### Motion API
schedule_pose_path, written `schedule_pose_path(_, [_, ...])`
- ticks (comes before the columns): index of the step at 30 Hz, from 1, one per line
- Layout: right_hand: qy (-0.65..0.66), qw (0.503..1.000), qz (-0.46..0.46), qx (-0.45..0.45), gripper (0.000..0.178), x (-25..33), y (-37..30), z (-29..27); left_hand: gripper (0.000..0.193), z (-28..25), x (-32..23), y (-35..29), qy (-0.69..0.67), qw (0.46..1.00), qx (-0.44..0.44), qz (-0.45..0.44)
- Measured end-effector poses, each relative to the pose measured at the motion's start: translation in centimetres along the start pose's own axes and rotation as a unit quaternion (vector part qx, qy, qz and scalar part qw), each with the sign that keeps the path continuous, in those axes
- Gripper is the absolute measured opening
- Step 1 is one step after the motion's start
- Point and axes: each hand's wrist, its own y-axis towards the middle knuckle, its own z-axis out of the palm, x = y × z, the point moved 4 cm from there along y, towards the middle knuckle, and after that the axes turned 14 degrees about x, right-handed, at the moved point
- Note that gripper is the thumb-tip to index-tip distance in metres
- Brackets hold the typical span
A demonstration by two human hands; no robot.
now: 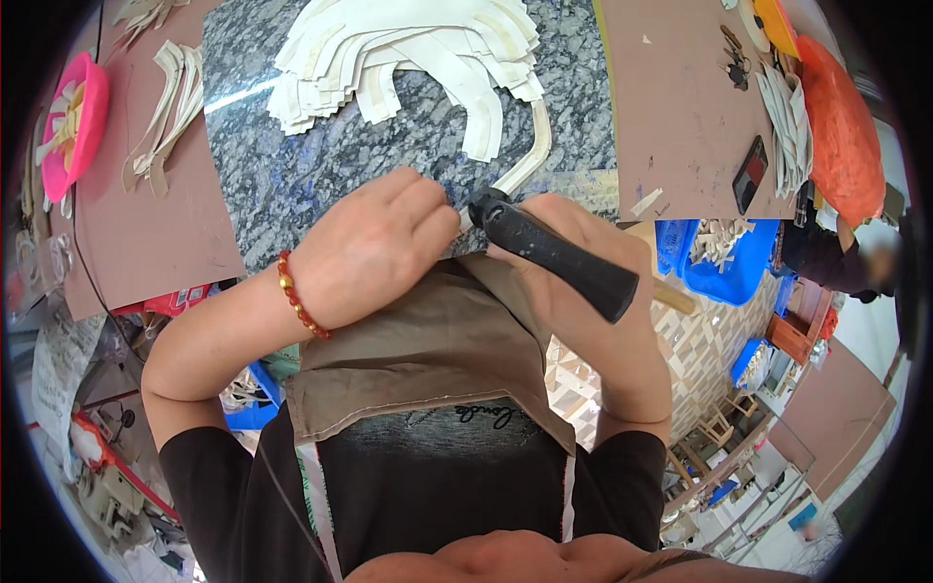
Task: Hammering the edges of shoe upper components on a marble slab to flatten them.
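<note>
My right hand [583,228] is closed round the wooden handle of a hammer [559,253]. Its long black head points toward my left hand, with the narrow end over the stone slab [321,175] near its front edge. My left hand [384,238] has its fingers curled in beside the hammer's face, pinching the near end of a narrow, bent cream strip [532,155]. The strip passes by the hammer face and curves away to the far right. Beyond it, white curved leather-like pieces [408,34] lie fanned out in an overlapping pile. My left fingertips are hidden.
Brown board [671,117] flanks the slab. On the left are a pink basket [92,121] and loose strips [170,117]. A phone [749,175], keys [736,68] and an orange-red bag [841,136] lie to the right. Blue crates [743,282] stand below, and another person [826,253] is at far right.
</note>
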Motion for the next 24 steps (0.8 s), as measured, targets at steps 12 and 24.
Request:
schedule_pose_path(12, [0.007,0.997,0.07,0.02,0.021,1.0,0.6,-0.6,0.021,-0.1,1.4,-0.5,-0.061,0.998,-0.033,0.001])
schedule_pose_path(24, [-0.003,0.999,0.017,0.049,0.019,1.9,0.4,0.0,0.023,-1.2,2.5,-0.7,0.044,0.981,0.044,0.185])
